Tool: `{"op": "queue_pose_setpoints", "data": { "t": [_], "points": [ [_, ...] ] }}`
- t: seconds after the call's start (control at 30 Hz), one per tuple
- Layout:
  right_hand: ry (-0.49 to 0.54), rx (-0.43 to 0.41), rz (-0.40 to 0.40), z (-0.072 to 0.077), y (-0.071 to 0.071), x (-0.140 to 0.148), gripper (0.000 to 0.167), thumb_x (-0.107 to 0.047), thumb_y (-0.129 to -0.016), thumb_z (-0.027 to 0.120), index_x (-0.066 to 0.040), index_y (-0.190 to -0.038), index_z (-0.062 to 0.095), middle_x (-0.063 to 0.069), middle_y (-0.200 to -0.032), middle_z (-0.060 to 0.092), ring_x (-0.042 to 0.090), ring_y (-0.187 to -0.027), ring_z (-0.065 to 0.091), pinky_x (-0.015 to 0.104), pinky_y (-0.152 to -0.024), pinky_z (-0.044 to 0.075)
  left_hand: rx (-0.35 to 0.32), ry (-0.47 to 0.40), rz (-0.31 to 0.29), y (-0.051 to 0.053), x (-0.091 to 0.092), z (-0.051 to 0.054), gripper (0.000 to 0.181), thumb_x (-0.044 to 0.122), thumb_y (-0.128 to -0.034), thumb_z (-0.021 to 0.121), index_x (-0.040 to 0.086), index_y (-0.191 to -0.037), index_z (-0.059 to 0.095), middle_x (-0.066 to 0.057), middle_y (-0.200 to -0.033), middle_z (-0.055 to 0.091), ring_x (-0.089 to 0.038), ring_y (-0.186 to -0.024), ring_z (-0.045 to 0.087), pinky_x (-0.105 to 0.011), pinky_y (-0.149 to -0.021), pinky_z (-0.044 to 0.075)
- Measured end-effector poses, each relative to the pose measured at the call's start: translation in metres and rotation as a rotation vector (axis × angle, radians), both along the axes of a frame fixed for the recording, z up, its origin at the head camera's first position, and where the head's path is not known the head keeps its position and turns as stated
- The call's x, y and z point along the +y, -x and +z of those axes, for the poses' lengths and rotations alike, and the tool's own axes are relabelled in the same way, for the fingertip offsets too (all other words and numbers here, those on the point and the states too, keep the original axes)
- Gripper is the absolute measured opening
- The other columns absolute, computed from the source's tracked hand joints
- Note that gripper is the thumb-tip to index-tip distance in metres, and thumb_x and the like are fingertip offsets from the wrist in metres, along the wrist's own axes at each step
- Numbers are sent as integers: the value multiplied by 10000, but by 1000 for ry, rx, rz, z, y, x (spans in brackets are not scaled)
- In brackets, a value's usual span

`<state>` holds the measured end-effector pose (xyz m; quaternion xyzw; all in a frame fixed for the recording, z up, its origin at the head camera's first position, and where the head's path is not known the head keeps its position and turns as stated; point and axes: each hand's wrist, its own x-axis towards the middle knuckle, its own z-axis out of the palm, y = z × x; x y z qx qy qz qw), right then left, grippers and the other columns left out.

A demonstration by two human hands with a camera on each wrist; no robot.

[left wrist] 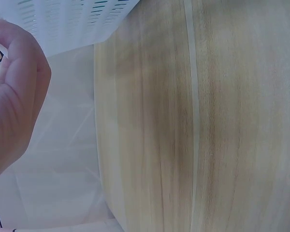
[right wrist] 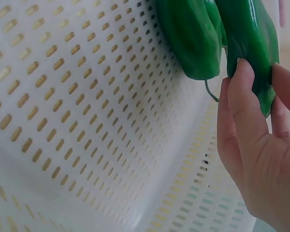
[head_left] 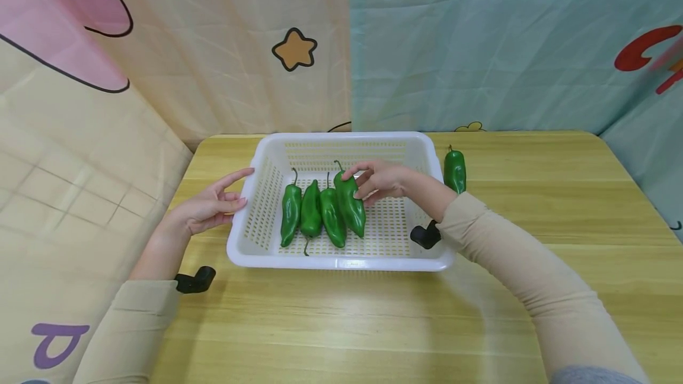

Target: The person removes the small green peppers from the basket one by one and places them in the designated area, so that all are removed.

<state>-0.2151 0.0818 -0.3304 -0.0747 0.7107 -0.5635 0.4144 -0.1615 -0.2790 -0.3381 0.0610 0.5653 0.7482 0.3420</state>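
A white perforated plastic basket (head_left: 341,262) stands on the wooden table. Several green peppers lie side by side in its left half, among them a leftmost pepper (head_left: 290,215) with its stem up. With fingertips and thumb, my right hand (head_left: 381,179) pinches the rightmost green pepper (head_left: 349,209), also seen in the right wrist view (right wrist: 251,36). That pepper leans slightly against its neighbour (head_left: 332,217). At the basket's left rim, my left hand (head_left: 210,206) holds the edge with thumb and fingers; the left wrist view shows the hand (left wrist: 17,87) against the basket wall (left wrist: 72,26).
One more green pepper (head_left: 455,170) lies on the table just outside the basket's right side, partly behind the right forearm. The wooden table (head_left: 341,325) extends in front and to the right. Printed cloth curtains (head_left: 213,46) hang behind and at the sides.
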Motion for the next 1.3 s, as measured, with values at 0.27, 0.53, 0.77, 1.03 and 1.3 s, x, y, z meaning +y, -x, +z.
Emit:
{"op": "queue_pose_setpoints", "data": {
  "t": [0.27, 0.53, 0.77, 1.03, 1.3],
  "points": [
    [55, 11, -12, 11, -2, 4, 464, 161, -827, 551, -15, -1250, 478, 150, -1065, 478, 192, -809, 597, 392, -768, 543, 0, -2, 1, 1, -1, 0, 610, -59, -921, 512, 251, -1393, 281, -111, -1017, 644, -235, -951, 639, -385, -786, 541],
    [87, 30, -8, 21, -3, 9, 483, 147, -836, 546, -14, -1283, 460, 149, -1092, 445, 170, -785, 568, 377, -778, 536, 4, 0, -1, 1, -3, -2, 612, -54, -926, 504, 253, -1399, 265, -109, -1028, 647, -234, -952, 640, -387, -786, 541],
    [108, 59, 13, 28, -3, 16, 468, 129, -840, 558, -22, -1274, 469, 134, -1095, 469, 182, -800, 583, 395, -807, 531, -7, -24, -2, 1, -3, -4, 602, -57, -934, 484, 264, -1398, 271, -112, -1052, 645, -242, -968, 635, -398, -792, 538],
    [146, 69, 6, 35, -3, 25, 428, 122, -840, 560, -36, -1233, 496, 120, -1065, 502, 187, -813, 604, 383, -788, 539, -6, -35, -6, 1, -4, -6, 593, -50, -937, 484, 273, -1390, 280, -106, -1068, 640, -242, -976, 632, -398, -792, 538],
    [135, 88, -48, 46, -5, 35, 416, 114, -830, 583, -51, -1208, 534, 136, -1076, 535, 217, -830, 624, 393, -767, 545, -4, -16, 2, 2, -3, -5, 624, -51, -933, 491, 260, -1417, 247, -103, -1047, 643, -238, -969, 635, -402, -792, 537]
  ]
}}
